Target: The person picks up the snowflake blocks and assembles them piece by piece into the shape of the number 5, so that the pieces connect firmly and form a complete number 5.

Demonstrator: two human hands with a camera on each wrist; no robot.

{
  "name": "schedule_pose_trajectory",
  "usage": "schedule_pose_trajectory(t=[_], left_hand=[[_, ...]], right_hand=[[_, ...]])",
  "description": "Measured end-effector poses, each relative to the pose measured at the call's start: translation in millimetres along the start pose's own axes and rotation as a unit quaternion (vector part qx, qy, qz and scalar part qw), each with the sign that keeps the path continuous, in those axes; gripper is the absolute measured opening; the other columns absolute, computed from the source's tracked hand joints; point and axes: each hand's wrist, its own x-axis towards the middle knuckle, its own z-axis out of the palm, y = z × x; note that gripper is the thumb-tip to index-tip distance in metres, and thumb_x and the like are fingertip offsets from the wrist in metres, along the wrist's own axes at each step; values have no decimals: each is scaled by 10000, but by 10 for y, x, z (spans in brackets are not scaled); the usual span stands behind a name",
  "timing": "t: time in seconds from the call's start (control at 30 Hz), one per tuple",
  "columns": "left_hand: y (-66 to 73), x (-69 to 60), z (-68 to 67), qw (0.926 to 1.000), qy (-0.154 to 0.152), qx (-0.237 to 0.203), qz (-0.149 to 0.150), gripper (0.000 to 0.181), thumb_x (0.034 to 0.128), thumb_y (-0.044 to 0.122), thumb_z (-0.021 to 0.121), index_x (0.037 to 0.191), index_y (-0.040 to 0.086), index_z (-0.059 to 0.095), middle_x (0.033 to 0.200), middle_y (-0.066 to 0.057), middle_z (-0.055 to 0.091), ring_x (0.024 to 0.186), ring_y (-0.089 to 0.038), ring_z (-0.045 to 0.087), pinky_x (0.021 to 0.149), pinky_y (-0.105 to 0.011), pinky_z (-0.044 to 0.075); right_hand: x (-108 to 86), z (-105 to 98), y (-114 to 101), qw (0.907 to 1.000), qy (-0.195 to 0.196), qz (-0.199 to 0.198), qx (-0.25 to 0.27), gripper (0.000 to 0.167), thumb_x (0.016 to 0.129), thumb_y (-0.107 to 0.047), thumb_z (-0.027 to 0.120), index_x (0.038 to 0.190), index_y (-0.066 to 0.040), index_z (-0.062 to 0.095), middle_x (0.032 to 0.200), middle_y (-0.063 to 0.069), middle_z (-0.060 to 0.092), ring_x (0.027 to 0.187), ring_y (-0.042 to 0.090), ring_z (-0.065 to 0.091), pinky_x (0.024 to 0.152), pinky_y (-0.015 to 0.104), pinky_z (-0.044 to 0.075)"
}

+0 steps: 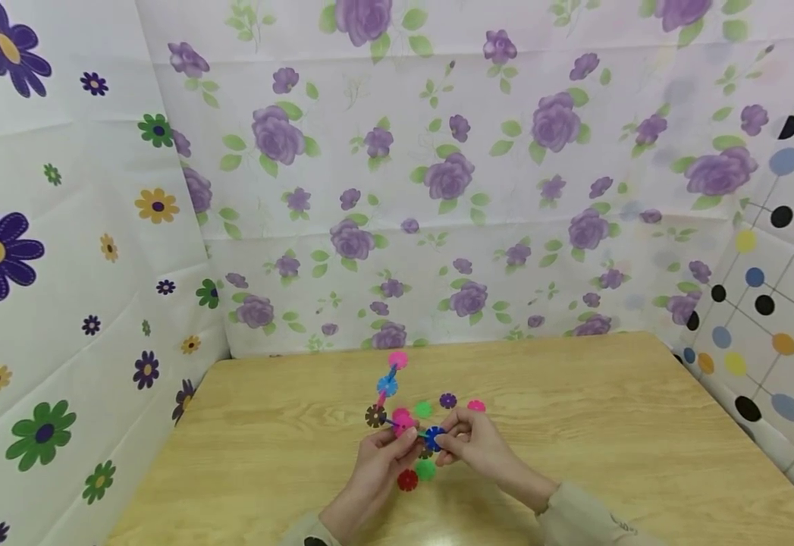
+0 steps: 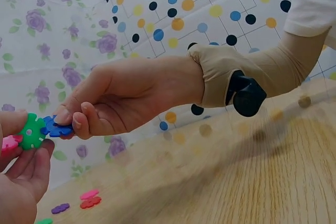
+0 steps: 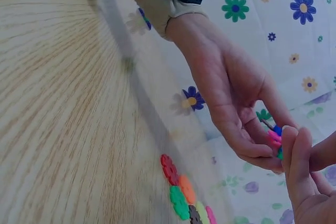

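Observation:
A chain of notched plastic discs stretches over the table in the head view, with a pink disc (image 1: pixel 398 359) at its far end, then a light blue disc (image 1: pixel 387 386), a brown disc (image 1: pixel 375 415) and another pink disc (image 1: pixel 402 420). My left hand (image 1: pixel 384 461) holds the chain near this second pink disc. At the near end, my right hand (image 1: pixel 478 444) pinches a dark blue disc (image 1: pixel 434 438) between thumb and fingers. The left wrist view shows this blue disc (image 2: pixel 56 126) edge to edge with a green disc (image 2: pixel 32 130), which my left hand (image 2: pixel 26 182) grips.
Loose discs lie around the hands: purple (image 1: pixel 447 400), light green (image 1: pixel 423 409) and pink (image 1: pixel 476 406) beyond, red (image 1: pixel 407 480) and green (image 1: pixel 426 470) nearer. An orange disc (image 3: pixel 186 188) shows in the right wrist view. Patterned cloth (image 1: pixel 451 250) hangs behind the wooden table (image 1: pixel 608 425).

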Motion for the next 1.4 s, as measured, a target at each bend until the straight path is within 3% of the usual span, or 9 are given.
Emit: schedule_pose_trajectory(t=[0.27, 0.7, 1.0, 1.4], left_hand=[[-33, -4, 33, 9997, 65, -141, 167, 181, 914, 123, 665, 1051, 6, 668, 1045, 4, 728, 950, -112, 696, 908, -258, 534], [-89, -19, 47, 9994, 174, 106, 269, 340, 930, 102, 637, 1199, -98, 578, 1051, -32, 725, 924, -91, 696, 890, -249, 541], [-115, -12, 59, 9989, 270, 195, 332, 316, 914, 115, 661, 1161, -76, 612, 996, -26, 736, 898, -90, 701, 872, -246, 548], [-113, -8, -47, 9987, 0, 467, 183, 427, 936, 141, 639, 1267, -107, 533, 1036, -31, 727, 949, -103, 691, 908, -261, 536]], right_hand=[[7, 18, 0, 9998, 34, 63, 203, 214, 918, -13, 619, 1008, 144, 506, 797, 99, 632, 637, 154, 697, 681, 326, 596], [4, 30, 13, 9999, 84, 46, -93, 125, 900, 24, 613, 955, 90, 522, 800, 99, 620, 623, 161, 694, 641, 300, 587], [16, 56, 12, 9999, 125, 12, -50, 134, 894, 43, 606, 969, 116, 522, 817, 111, 616, 616, 141, 682, 633, 265, 583], [42, 67, 132, 9999, -50, 67, 116, 115, 905, 25, 616, 958, 82, 531, 810, 137, 643, 640, 139, 686, 654, 305, 595]])
